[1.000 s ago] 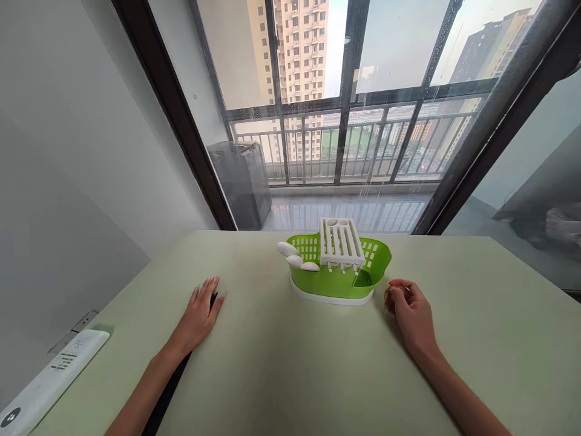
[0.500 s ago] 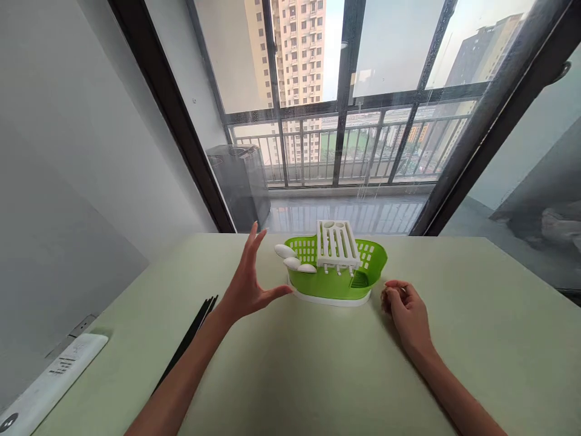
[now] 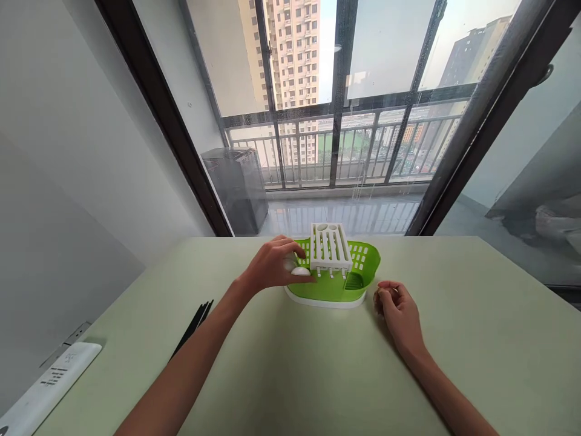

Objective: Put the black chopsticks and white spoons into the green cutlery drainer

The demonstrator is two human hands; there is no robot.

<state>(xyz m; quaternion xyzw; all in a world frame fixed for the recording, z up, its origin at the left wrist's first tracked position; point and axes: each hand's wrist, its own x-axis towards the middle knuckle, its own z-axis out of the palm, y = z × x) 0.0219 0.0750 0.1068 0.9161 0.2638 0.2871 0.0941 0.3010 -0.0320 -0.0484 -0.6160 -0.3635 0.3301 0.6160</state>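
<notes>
At the green rack's (image 3: 338, 284) left edge, left hand (image 3: 272, 266) covers white spoons (image 3: 300, 270).

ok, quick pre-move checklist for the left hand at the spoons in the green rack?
1. Left hand on the white spoons at the green rack's left end: ok.
2. Firm grip on a spoon: cannot tell, fingers cover most of them.
3. Rack flat on the table: ok.
4. White slotted insert seated across the rack: ok.
5. Right hand steadying the rack: not ok, it rests curled on the table beside it, apart.
6. Black chopsticks away from the rack: ok.
</notes>
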